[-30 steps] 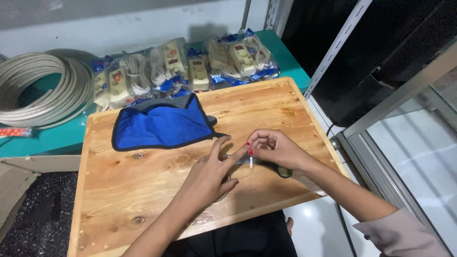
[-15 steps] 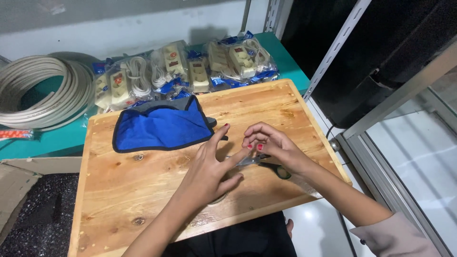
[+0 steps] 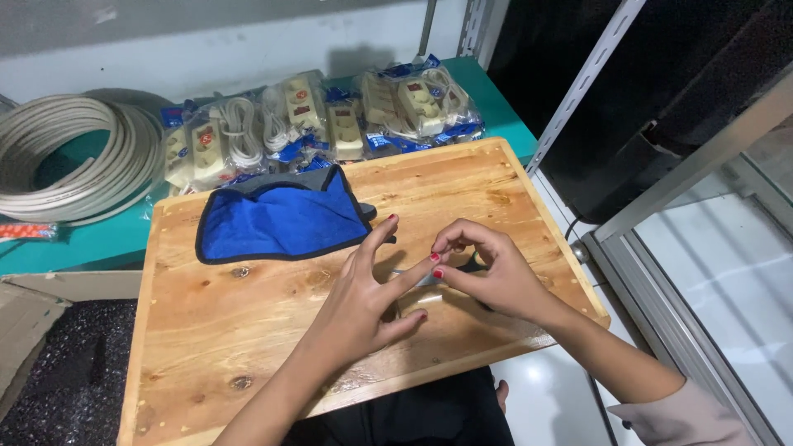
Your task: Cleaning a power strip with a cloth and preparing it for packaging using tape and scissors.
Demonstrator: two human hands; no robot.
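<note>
My two hands meet over the middle of a wooden board. My right hand pinches a small slim tool with a silvery shaft; a dark part of it shows behind the fingers. My left hand has its fingers spread, and one fingertip rests on the silvery shaft next to my right fingertips. Its thumb stays apart below the shaft. Most of the tool is hidden by the fingers. A flat blue cloth pouch with dark edging lies on the board just beyond my left hand.
Several bagged cream power strips lie in a row on the teal table behind the board. A coil of pale cable sits at the far left. A cardboard box with dark foam is at the lower left, a metal frame at the right.
My hands have drawn closer together and shifted slightly right. The left fingers have spread wider, and the right fingers now arch over the tool, hiding more of it.
</note>
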